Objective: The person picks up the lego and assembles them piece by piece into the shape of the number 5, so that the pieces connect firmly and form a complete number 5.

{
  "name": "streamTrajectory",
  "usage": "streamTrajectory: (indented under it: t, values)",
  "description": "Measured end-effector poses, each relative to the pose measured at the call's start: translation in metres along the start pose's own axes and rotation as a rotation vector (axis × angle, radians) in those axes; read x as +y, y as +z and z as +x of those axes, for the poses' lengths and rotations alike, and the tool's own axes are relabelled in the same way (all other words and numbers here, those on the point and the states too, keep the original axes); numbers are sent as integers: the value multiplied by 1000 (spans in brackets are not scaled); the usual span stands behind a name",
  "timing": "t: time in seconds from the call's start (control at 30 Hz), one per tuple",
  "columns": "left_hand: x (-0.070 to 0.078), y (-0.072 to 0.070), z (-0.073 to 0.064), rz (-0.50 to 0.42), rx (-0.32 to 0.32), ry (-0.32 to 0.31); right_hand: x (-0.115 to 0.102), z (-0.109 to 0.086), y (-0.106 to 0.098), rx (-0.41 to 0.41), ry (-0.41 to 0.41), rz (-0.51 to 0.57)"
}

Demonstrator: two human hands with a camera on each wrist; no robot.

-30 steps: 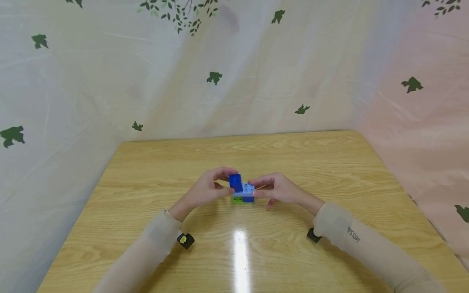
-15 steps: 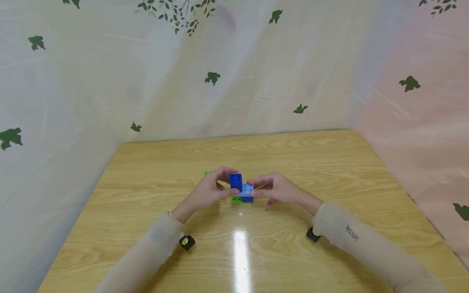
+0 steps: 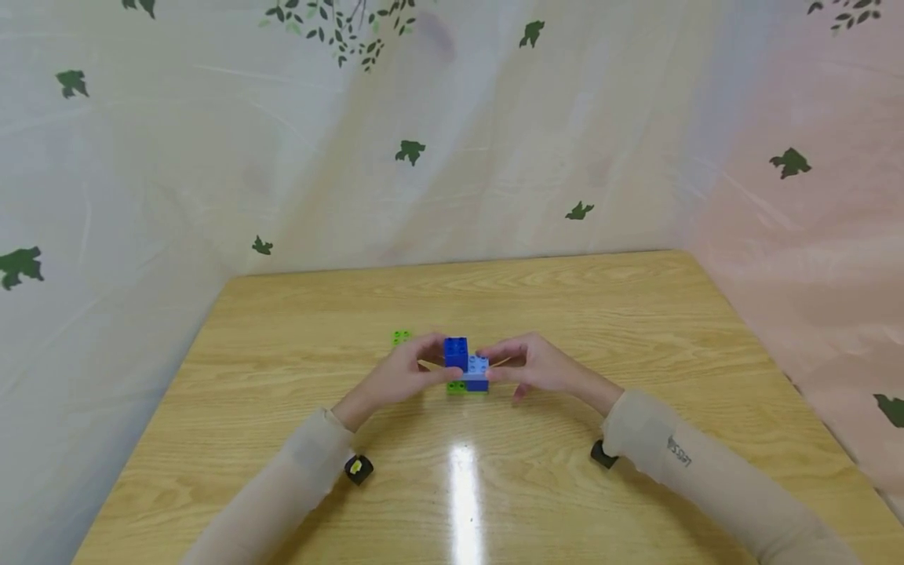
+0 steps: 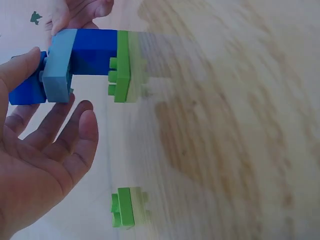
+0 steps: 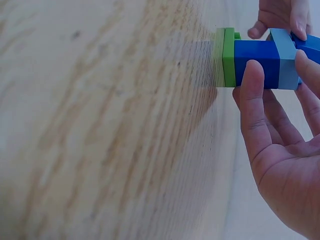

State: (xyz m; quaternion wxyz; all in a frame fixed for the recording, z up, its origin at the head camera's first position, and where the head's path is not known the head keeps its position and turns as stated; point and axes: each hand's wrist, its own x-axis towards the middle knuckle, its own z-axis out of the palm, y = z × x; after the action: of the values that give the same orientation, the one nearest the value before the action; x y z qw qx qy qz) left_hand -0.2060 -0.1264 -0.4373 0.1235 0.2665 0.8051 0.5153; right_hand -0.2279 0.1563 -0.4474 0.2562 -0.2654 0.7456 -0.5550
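A small stack of toy building bricks stands on the table: a flat green brick [image 4: 122, 66] at the bottom, a dark blue brick [image 5: 256, 63] on its right part, and a light blue brick [image 3: 478, 366] across that. Over the left end of the light blue brick sits a second dark blue brick [image 3: 455, 353], its studs facing up. My left hand [image 3: 397, 370] pinches this upper brick between thumb and fingers. From the other side, my right hand [image 3: 542, 362] holds the right end of the light blue brick. One right finger [image 5: 253, 95] extends beside the lower dark blue brick.
Another flat green brick [image 3: 401, 337] lies on the wooden table [image 3: 282, 314], behind my left hand. A patterned cloth [image 3: 494, 118] hangs past the table's far edge. Each sleeve has a small black device [image 3: 359, 469] at the wrist.
My left hand has shifted slightly right, and the upper dark blue brick has gone from tilted to upright on the light blue one. The loose green brick has come into view. My right hand stays put.
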Motion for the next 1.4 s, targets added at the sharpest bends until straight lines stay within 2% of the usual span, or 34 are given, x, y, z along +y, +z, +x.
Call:
streamTrajectory:
  t: [0.23, 0.33, 0.57, 0.9, 1.4]
  values:
    - [-1, -1, -6, -18, -60, -79, 0, 0, 1, -6, -9, 5]
    - [-1, -2, -7, -36, -83, -93, -1, 0, 1, -3, -10, 4]
    - [-4, -2, -5, -49, -84, -66, -1, 1, 0, 1, -4, 6]
    - [-6, 0, -6, -75, -89, -75, 2, 0, 1, 17, 23, 18]
    - [-7, 0, -7, -73, -93, -43, 1, 0, 3, 15, 0, 31]
